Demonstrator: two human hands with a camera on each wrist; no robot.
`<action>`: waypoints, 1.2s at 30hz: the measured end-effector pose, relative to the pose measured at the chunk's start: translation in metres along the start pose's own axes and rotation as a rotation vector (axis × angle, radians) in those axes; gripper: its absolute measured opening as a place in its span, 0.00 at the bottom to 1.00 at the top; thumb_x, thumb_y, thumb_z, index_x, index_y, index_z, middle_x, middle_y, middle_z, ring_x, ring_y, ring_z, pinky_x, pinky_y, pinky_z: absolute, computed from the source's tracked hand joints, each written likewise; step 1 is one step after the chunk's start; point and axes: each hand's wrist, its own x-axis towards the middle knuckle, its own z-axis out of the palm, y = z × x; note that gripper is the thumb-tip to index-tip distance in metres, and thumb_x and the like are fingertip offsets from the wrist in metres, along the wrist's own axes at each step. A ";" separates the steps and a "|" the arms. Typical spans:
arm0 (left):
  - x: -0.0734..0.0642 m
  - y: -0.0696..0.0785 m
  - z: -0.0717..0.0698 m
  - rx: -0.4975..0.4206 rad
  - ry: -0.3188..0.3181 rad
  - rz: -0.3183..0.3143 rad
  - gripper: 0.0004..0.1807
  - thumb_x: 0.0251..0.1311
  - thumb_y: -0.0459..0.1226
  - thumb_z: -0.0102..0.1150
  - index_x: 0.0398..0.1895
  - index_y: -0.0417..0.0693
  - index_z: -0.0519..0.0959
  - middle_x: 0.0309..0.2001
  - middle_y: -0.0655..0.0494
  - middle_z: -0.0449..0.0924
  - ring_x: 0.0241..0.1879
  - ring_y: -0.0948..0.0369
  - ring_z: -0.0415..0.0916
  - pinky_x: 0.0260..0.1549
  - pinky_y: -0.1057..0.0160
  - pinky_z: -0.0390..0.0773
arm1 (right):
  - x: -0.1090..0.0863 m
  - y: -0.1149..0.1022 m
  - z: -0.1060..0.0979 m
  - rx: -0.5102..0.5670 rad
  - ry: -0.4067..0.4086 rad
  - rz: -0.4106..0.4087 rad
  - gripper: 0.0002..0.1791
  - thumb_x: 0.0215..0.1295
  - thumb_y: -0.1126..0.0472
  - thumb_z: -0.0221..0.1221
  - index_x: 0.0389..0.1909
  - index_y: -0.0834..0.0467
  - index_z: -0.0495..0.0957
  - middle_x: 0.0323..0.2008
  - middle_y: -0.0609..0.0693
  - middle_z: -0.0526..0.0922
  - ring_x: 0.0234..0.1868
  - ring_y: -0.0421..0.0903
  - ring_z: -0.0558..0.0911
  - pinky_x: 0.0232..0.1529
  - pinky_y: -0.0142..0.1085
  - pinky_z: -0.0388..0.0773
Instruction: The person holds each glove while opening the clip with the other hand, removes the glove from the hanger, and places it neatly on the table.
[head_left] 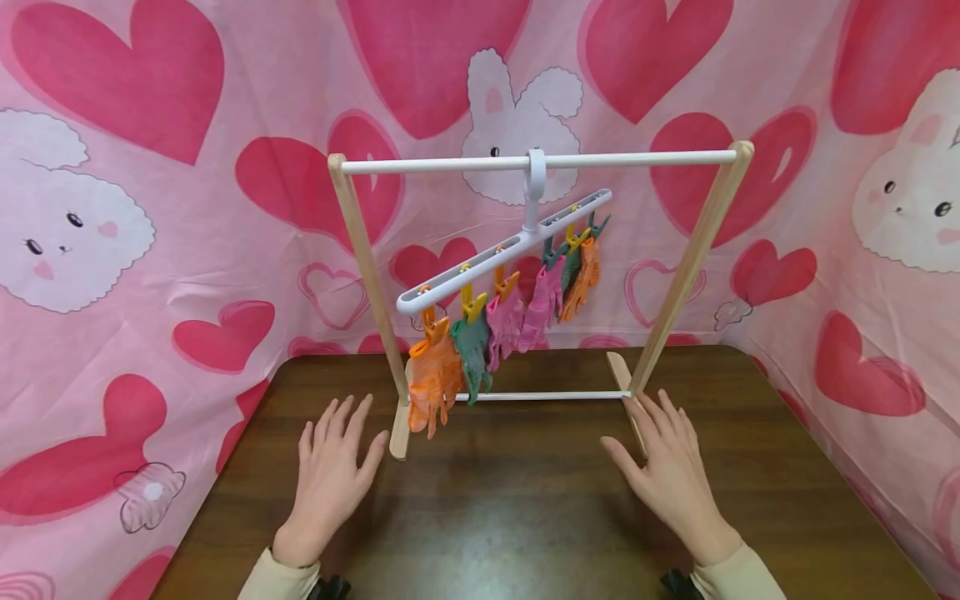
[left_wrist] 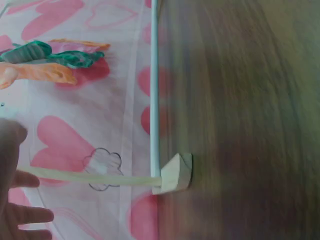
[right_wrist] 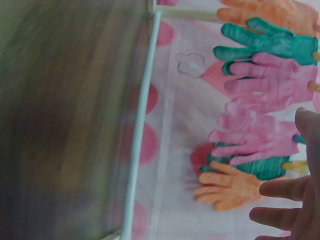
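Observation:
My left hand [head_left: 332, 471] lies left of a wood-and-white drying rack [head_left: 351, 242], its fingers straight and spread. My right hand [head_left: 667, 475], also spread, partly covers the rack's right foot in the head view; whether it touches is unclear. Neither hand holds anything. From the top bar [head_left: 442, 165] hangs a pale clip hanger [head_left: 480, 268], turned at an angle. Clothes pegs on it hold small gloves in a row: an orange glove [head_left: 435, 371] at the near end, a green glove [head_left: 471, 350], two pink gloves [head_left: 540, 307], then another green glove [head_left: 572, 271] and an orange glove [head_left: 581, 283].
The rack stands on a dark brown wooden table [head_left: 487, 508]. A white lower bar [head_left: 547, 396] joins its two wooden feet, including the left foot [head_left: 400, 429]. Behind and on both sides hangs a pink cloth [head_left: 255, 225] printed with hearts and rabbits.

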 end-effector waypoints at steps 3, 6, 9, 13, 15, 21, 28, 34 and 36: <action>0.004 0.005 -0.001 -0.074 0.092 0.004 0.26 0.68 0.44 0.63 0.66 0.42 0.77 0.61 0.37 0.79 0.64 0.38 0.71 0.62 0.30 0.61 | 0.008 -0.007 0.001 0.037 0.041 -0.029 0.31 0.64 0.49 0.70 0.62 0.64 0.78 0.62 0.67 0.79 0.71 0.72 0.67 0.69 0.69 0.56; 0.009 0.008 -0.001 -0.135 0.182 0.024 0.20 0.67 0.40 0.65 0.58 0.40 0.81 0.54 0.39 0.84 0.56 0.40 0.77 0.57 0.34 0.69 | 0.016 -0.017 0.000 0.088 0.075 -0.057 0.27 0.62 0.57 0.72 0.59 0.65 0.80 0.59 0.64 0.82 0.68 0.69 0.72 0.65 0.68 0.61; 0.013 0.012 -0.001 -0.177 0.242 0.051 0.15 0.67 0.38 0.64 0.54 0.40 0.83 0.50 0.41 0.86 0.51 0.42 0.80 0.51 0.38 0.73 | 0.023 -0.027 -0.001 0.133 0.090 -0.087 0.25 0.60 0.63 0.71 0.58 0.66 0.81 0.58 0.62 0.84 0.66 0.67 0.75 0.62 0.67 0.66; 0.020 0.018 -0.003 -0.220 0.283 0.076 0.12 0.68 0.36 0.64 0.51 0.40 0.84 0.46 0.43 0.87 0.47 0.43 0.82 0.47 0.42 0.75 | 0.033 -0.040 -0.002 0.160 0.084 -0.124 0.26 0.60 0.65 0.71 0.60 0.64 0.81 0.58 0.59 0.84 0.64 0.62 0.78 0.60 0.62 0.71; 0.024 0.022 -0.005 -0.240 0.308 0.081 0.11 0.67 0.35 0.64 0.49 0.40 0.85 0.44 0.43 0.87 0.45 0.44 0.83 0.45 0.43 0.76 | 0.037 -0.046 -0.003 0.164 0.086 -0.144 0.26 0.60 0.65 0.72 0.60 0.63 0.81 0.57 0.57 0.85 0.61 0.58 0.80 0.59 0.57 0.73; 0.036 0.037 -0.010 -0.348 0.361 0.071 0.07 0.69 0.33 0.64 0.46 0.41 0.85 0.41 0.46 0.88 0.43 0.47 0.84 0.46 0.47 0.76 | 0.052 -0.062 -0.006 0.204 0.104 -0.200 0.26 0.59 0.66 0.73 0.60 0.61 0.82 0.50 0.54 0.87 0.53 0.51 0.84 0.56 0.46 0.75; 0.050 0.058 -0.018 -0.520 0.340 0.104 0.11 0.75 0.35 0.56 0.50 0.41 0.85 0.45 0.50 0.87 0.46 0.53 0.83 0.51 0.63 0.75 | 0.072 -0.086 -0.009 0.234 0.099 -0.256 0.24 0.60 0.67 0.72 0.59 0.60 0.82 0.49 0.53 0.88 0.50 0.49 0.85 0.49 0.45 0.80; 0.061 0.074 -0.022 -0.564 0.304 0.125 0.16 0.70 0.41 0.62 0.54 0.42 0.83 0.48 0.51 0.86 0.49 0.54 0.82 0.55 0.60 0.77 | 0.086 -0.110 -0.010 0.293 0.095 -0.278 0.22 0.63 0.65 0.71 0.58 0.59 0.83 0.51 0.51 0.88 0.52 0.48 0.84 0.47 0.45 0.82; 0.063 0.078 -0.023 -0.593 0.286 0.117 0.17 0.68 0.41 0.66 0.55 0.42 0.83 0.48 0.52 0.85 0.50 0.56 0.82 0.55 0.59 0.78 | 0.090 -0.120 -0.010 0.324 0.078 -0.270 0.21 0.64 0.65 0.70 0.58 0.58 0.83 0.51 0.50 0.87 0.52 0.48 0.84 0.49 0.46 0.82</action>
